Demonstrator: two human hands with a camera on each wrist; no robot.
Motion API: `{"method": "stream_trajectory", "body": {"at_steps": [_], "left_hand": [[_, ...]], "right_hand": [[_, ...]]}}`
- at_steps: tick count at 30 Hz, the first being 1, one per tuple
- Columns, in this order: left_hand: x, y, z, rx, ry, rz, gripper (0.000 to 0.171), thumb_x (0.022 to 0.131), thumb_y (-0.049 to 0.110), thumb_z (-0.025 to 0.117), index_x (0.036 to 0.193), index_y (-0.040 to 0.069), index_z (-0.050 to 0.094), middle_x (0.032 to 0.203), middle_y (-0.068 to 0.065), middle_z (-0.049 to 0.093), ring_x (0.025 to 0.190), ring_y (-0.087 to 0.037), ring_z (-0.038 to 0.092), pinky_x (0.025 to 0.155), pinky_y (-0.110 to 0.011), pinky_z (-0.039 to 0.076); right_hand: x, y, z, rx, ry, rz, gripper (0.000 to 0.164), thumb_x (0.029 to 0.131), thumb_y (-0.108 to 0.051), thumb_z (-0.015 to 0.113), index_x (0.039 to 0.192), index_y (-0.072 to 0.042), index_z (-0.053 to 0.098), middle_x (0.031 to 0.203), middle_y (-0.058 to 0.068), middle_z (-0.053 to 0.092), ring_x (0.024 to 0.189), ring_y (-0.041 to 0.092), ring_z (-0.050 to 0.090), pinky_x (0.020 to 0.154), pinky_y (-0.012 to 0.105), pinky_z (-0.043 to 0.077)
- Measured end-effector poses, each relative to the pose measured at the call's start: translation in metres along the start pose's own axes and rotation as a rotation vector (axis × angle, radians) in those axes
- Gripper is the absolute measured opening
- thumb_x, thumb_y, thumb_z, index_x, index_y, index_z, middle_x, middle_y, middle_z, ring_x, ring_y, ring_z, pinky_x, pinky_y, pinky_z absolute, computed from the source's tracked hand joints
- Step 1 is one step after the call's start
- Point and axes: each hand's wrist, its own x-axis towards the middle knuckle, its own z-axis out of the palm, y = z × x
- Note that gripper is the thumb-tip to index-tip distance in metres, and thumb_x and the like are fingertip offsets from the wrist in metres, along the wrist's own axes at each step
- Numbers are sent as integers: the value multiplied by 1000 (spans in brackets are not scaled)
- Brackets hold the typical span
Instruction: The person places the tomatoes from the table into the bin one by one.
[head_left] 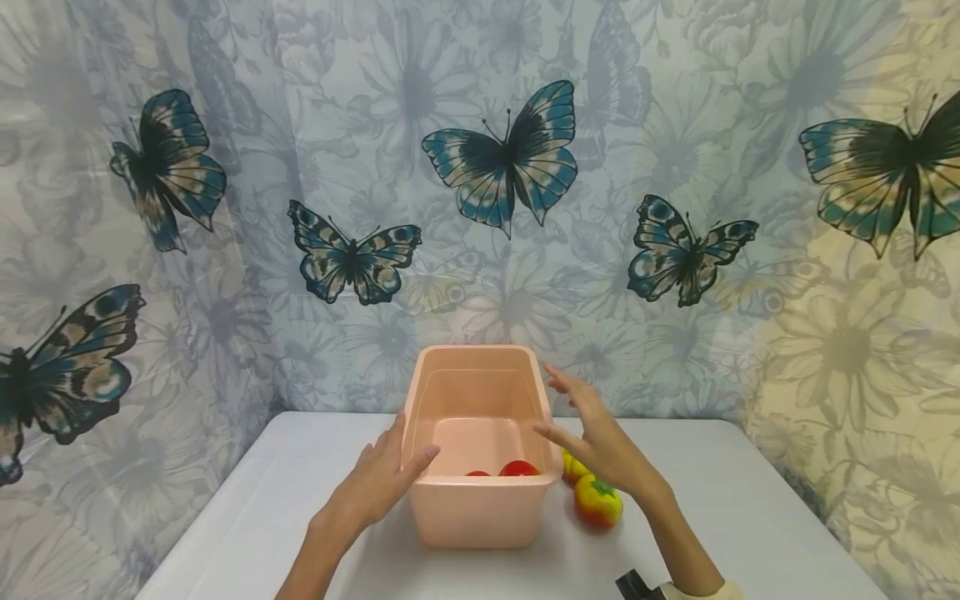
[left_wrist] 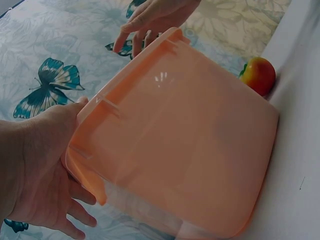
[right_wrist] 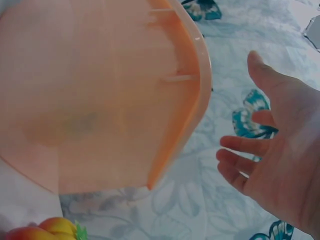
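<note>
A peach-coloured plastic bin (head_left: 480, 515) stands on the white table, its opening facing me. Low inside it show a round red thing (head_left: 519, 468) and the top of a second red one (head_left: 477, 473), both partly hidden by the front wall. My left hand (head_left: 375, 479) is at the bin's left rim, thumb over the edge, and its fingers extend along the outside in the left wrist view. Off the right rim, my right hand (head_left: 600, 437) is held with fingers spread and nothing in it. Below it lies a red-yellow toy fruit (head_left: 597, 504) with a green leafy top.
A second yellowish fruit (head_left: 573, 468) lies behind the first, partly covered by the right hand. The white table (head_left: 697, 500) runs back to a wall covering (head_left: 510, 292) with butterflies and flowers. A dark strap end (head_left: 636, 586) shows near the right sleeve.
</note>
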Motion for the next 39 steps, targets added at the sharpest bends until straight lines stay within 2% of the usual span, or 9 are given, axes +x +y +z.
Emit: {"method": "stream_trajectory", "body": {"at_steps": [4,10,16,20,22,25,31,34,39], "left_hand": [[0,1,0,-5,-5,-2,100,103,71,41,168,3,7,173,-23,24,161,-43,23,129,-70,10],[0,1,0,-6,-8,-5,100,103,72,41,168,4,6,173,-23,24,161,-44,23,129,-69,9],[0,1,0,-1,0,-1,100,103,72,41,168,5,6,172,-22,25,161,-44,24,129,-70,11],[0,1,0,-3,3,1,100,103,72,41,168,5,7,172,-23,26,160,-44,25,129,-70,11],[0,1,0,-5,3,0,99,103,72,41,169,6,7,172,-22,26,160,-43,25,129,-69,11],[0,1,0,-3,0,-5,100,102,73,41,169,6,7,172,-23,26,160,-44,26,129,-70,13],[0,1,-2,7,1,-17,102,101,76,40,169,7,7,172,-23,26,160,-45,24,128,-70,14],[0,0,-3,4,-5,-19,102,101,76,40,169,6,6,173,-23,24,161,-44,23,129,-70,11],[1,1,-1,1,-12,-19,103,101,76,40,168,5,7,172,-24,26,160,-43,25,129,-69,11]], "right_hand": [[0,2,-1,-5,-3,-4,79,99,-37,72,165,-30,30,158,10,48,141,35,48,107,70,49],[0,2,-5,-32,-21,17,77,99,-41,70,164,-31,31,164,10,43,149,39,40,112,82,32],[-2,4,-12,-97,-51,48,77,99,-48,69,163,-24,34,164,11,43,149,41,39,107,79,42],[-5,10,-20,-213,-91,111,82,97,-56,67,163,-20,35,160,18,47,144,45,45,104,78,45],[-7,14,-26,-291,-144,168,84,95,-60,67,161,-15,40,156,22,51,140,48,49,103,76,47],[-12,23,-33,-377,-296,301,91,92,-64,68,156,-4,45,152,31,52,136,54,51,103,76,47],[-19,47,-35,-409,-626,575,97,87,-67,73,144,9,53,142,32,60,129,51,59,106,69,47],[-20,58,-28,-428,-689,653,81,86,-66,75,126,4,62,119,22,71,109,39,68,97,59,55],[-19,66,-19,-469,-720,683,57,86,-62,76,97,-8,61,90,9,68,85,26,67,76,41,54]]}}
